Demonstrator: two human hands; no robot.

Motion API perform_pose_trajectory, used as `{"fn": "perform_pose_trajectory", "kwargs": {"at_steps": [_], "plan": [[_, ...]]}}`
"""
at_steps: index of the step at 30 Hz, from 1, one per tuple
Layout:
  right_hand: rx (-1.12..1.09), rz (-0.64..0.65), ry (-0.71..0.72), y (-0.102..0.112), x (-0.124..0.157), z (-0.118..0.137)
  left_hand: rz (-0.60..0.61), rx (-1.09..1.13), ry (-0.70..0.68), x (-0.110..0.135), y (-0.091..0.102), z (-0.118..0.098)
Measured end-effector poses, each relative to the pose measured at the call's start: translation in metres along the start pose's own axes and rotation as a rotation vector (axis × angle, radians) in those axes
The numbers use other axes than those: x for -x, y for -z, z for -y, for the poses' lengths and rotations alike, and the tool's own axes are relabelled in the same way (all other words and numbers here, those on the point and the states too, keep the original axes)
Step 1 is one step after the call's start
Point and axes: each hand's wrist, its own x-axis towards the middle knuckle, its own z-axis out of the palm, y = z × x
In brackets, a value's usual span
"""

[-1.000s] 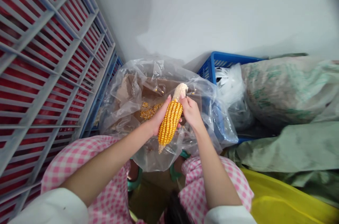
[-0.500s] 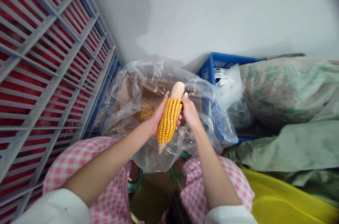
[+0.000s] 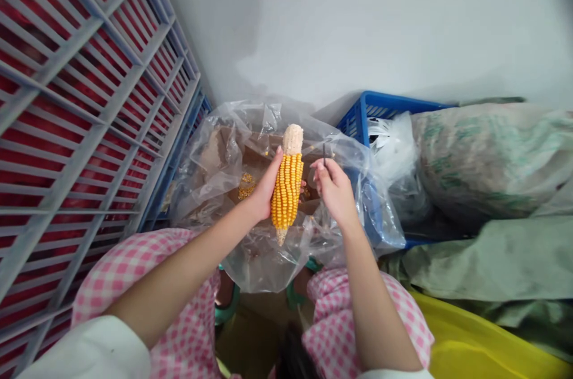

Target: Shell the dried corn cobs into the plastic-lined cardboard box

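Note:
My left hand [image 3: 265, 191] is wrapped round a corn cob [image 3: 287, 188], holding it upright over a clear plastic bag [image 3: 250, 188]. The cob carries yellow kernels on its lower part, and its top end is bare and pale. My right hand [image 3: 333, 188] is just right of the cob, apart from it, fingers pinched on a thin dark tool [image 3: 324, 155] that sticks up. Loose kernels [image 3: 245, 185] lie inside the bag, which lines a brown box. My knees in pink checked cloth [image 3: 179, 307] are below.
A grey and red slatted crate wall [image 3: 80, 98] stands at the left. A blue plastic crate [image 3: 380, 110] with clear bags stands behind right. Greenish woven sacks [image 3: 487, 158] fill the right side. A yellow tub [image 3: 483, 343] sits at the lower right. A white wall is behind.
My right hand has come away from the cob, to the right, and the thin tool shows again. My left hand has turned the cob more upright.

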Motion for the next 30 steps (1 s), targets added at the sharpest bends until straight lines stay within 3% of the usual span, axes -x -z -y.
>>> {"fn": "perform_pose_trajectory", "kwargs": {"at_steps": [5,9,19,23,26,30], "plan": [[0.139,0.041,0.065,0.008,0.013,0.015,-0.012,-0.041,-0.144,-0.005,0.005,-0.003],[0.208,0.111,0.066,0.015,0.015,0.019,-0.016,-0.057,-0.163,-0.006,0.006,-0.005],[0.118,0.177,0.029,0.032,0.013,0.016,-0.04,-0.268,-0.213,-0.008,0.006,-0.001],[0.082,0.279,0.005,0.038,0.012,0.015,-0.021,-0.415,-0.218,-0.006,0.007,0.0],[0.148,0.323,-0.041,0.035,0.012,0.013,-0.059,-0.527,-0.23,-0.007,0.012,0.007],[0.255,0.268,-0.098,0.014,0.015,0.006,-0.18,-0.641,-0.27,-0.01,0.018,0.02]]}}
